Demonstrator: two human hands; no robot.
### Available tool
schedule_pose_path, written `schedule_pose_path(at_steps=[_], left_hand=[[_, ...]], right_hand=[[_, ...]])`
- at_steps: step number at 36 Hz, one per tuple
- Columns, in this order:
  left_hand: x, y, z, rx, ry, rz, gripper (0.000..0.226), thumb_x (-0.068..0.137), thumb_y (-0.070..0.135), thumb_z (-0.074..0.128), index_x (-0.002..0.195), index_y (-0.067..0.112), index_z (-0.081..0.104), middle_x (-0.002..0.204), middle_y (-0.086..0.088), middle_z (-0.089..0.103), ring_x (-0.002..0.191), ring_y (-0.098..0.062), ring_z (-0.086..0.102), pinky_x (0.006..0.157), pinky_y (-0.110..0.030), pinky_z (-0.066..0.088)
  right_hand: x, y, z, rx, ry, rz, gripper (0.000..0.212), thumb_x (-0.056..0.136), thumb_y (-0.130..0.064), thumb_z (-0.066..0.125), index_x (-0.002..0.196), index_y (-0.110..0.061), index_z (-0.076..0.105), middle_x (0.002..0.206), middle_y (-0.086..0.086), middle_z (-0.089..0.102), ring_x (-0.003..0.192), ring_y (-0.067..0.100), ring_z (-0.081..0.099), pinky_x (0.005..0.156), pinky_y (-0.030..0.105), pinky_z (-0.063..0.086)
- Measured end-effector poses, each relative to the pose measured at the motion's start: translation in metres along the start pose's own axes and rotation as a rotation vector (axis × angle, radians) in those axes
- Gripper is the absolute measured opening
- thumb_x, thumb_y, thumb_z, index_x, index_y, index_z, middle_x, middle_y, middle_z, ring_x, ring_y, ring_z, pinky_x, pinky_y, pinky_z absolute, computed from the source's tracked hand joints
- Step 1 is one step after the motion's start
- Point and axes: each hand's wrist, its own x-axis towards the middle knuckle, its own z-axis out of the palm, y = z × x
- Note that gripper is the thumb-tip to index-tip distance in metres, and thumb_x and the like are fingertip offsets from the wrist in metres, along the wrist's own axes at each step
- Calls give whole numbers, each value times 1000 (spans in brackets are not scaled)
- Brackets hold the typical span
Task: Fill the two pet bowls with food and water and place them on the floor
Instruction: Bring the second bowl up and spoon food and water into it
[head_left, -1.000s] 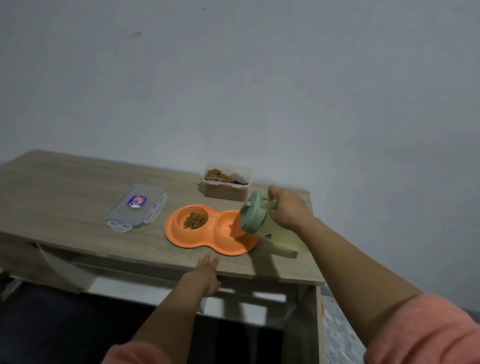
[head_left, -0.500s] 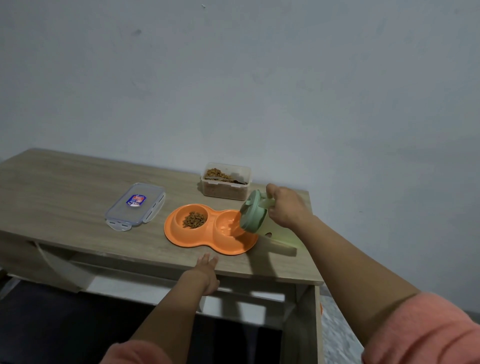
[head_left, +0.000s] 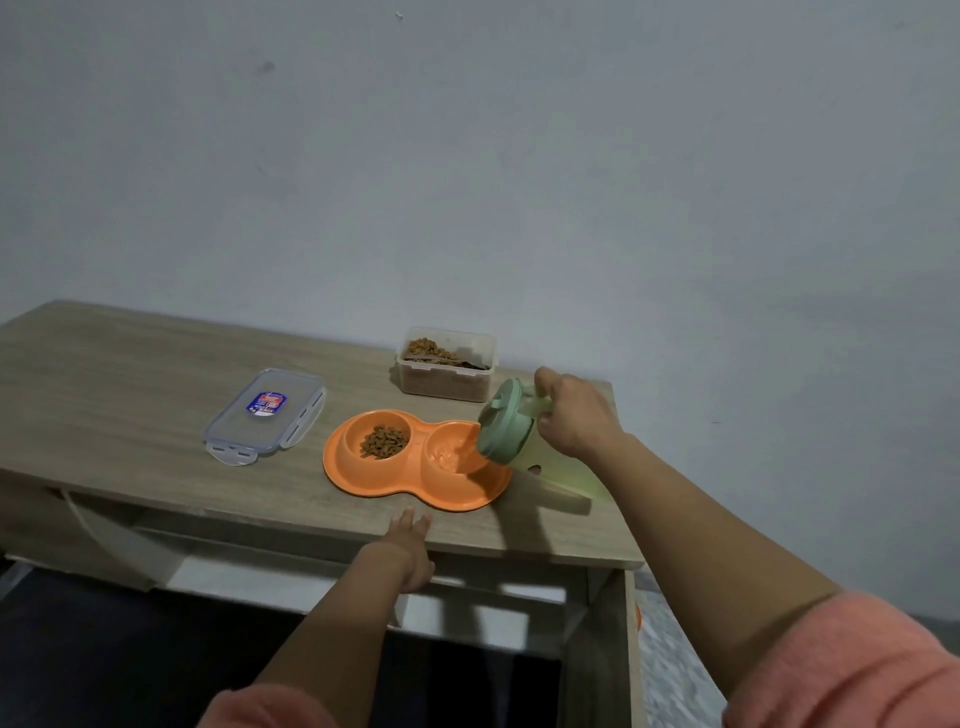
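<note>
An orange double pet bowl (head_left: 363, 478) sits near the front edge of the wooden table (head_left: 130, 374). Its left cup holds brown kibble (head_left: 383, 441). Its right cup (head_left: 451, 451) has water in it. My right hand (head_left: 576, 415) grips a green jug (head_left: 506, 428) by the handle and tilts it, spout down, over the right cup. My left hand (head_left: 408, 545) rests at the table's front edge just below the bowl, fingers stretched out, holding nothing.
A clear plastic tub of kibble (head_left: 445, 366) stands behind the bowl near the wall. Its lid (head_left: 265, 415) lies flat to the left. The table's right edge is close to my right arm. Dark floor shows below the table.
The jug has tipped a little further over the right cup and water now shows there. My left hand has stayed at the table edge.
</note>
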Motion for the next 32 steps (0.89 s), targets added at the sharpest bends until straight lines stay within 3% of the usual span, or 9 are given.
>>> schedule_pose_path(at_steps=[10,13,26,29,32], left_hand=[[0,-2,1,-38,17,19,74,100,23,45,154,16,-4,161,-7,-17,149,-25,-10,123,-39,5],[0,-2,2,-55,28,21,74,99,23,46,154,16,-4,161,-6,-17,149,-24,-11,123,-38,5],[1,-5,10,-130,69,46,74,99,23,46,154,18,-3,161,-4,-17,149,-22,-13,123,-39,5],[1,-3,14,-170,122,55,72,99,25,45,155,17,0,161,-5,-14,150,-23,-11,122,-37,5],[-2,-4,19,-241,208,63,66,100,25,43,155,15,7,162,-6,-5,150,-22,-4,122,-34,7]], right_hand=[[-17,25,14,415,144,175,20,82,-2,48,101,-9,52,80,10,56,70,24,50,56,29,38],[-24,32,18,524,198,242,20,84,-3,49,103,-9,52,86,8,55,76,24,52,66,32,46],[-59,60,57,962,439,573,23,88,-4,54,99,-23,49,100,7,58,93,29,58,77,35,49],[-62,60,62,972,444,613,23,91,-7,53,106,-23,48,103,5,57,94,26,57,75,31,44],[-61,56,64,983,451,712,37,91,-9,53,122,-23,41,104,7,55,90,27,55,74,32,44]])
